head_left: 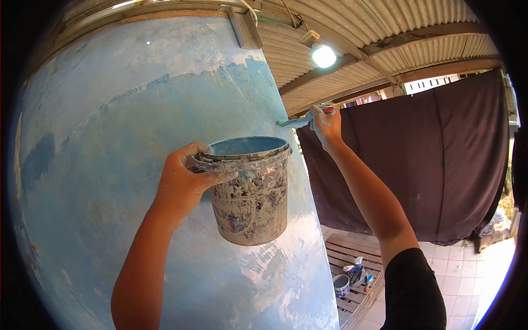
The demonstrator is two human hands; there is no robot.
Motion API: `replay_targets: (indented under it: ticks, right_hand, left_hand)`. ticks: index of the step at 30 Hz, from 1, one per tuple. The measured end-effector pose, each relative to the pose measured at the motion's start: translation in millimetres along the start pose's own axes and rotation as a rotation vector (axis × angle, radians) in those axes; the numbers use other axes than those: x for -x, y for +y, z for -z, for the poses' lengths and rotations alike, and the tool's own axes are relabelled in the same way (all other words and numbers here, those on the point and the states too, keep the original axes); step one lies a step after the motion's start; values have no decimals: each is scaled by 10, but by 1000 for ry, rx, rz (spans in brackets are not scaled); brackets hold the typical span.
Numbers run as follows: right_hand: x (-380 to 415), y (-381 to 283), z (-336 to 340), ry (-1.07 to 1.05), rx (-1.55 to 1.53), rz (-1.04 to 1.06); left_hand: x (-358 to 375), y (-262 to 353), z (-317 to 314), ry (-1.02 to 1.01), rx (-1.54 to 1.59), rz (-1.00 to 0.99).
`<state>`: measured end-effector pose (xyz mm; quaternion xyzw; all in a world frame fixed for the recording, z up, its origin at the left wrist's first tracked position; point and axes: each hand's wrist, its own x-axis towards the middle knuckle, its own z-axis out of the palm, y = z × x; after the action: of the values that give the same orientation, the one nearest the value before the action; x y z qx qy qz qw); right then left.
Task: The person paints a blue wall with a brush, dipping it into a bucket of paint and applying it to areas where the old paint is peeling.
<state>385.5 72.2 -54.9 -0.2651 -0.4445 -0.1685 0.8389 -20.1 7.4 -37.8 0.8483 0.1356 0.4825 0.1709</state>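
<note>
A paint-smeared bucket point(250, 203), blue inside, hangs upright in front of the blue-painted wall point(137, 220). My left hand point(190, 176) is closed on its rim and handle at the left side. Higher and to the right, my right hand point(325, 126) grips a paintbrush point(297, 122) with a reddish handle end. The brush tip is at the right edge of the wall. Darker blue paint covers much of the wall below a ragged line, with paler patches above and at the lower right. Both hands have paint on them.
A lit bulb point(323, 55) hangs under the corrugated roof point(385, 25). Behind my right arm is a dark cloth point(423, 159). Below, a slatted wooden platform point(352, 250) holds a small bucket point(341, 285) and a bag point(356, 272) beside the tiled floor point(456, 269).
</note>
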Motion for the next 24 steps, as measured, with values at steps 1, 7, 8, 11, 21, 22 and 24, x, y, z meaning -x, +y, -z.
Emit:
replay_targets:
  ticks: [1,7,8,11,21,22,24]
  right_hand:
    - [-53,-52,4,57,150,-40]
    - [-765,-667,-601,-45,-223,140]
    - [-830,-742,-734,-8,-246,100]
    - [-953,-770,-1073,-40,-232,156]
    - [-1033,-841,-899,-37,-200,-108]
    - [-1068,-903,-892,-61,-244,-84]
    - [-1141,-919,-1029,-121,-237,-28]
  left_hand:
    - [-4,28,45,22,-23,1]
    - [-161,169,-1,141,-52,-19]
    - [-135,216,-2,139,-72,-16]
    - [-121,306,-9,121,-80,35]
    - [-73,311,72,81,-119,30]
    - [-90,309,75,81,-129,21]
    - [-107,322,58,87,-141,10]
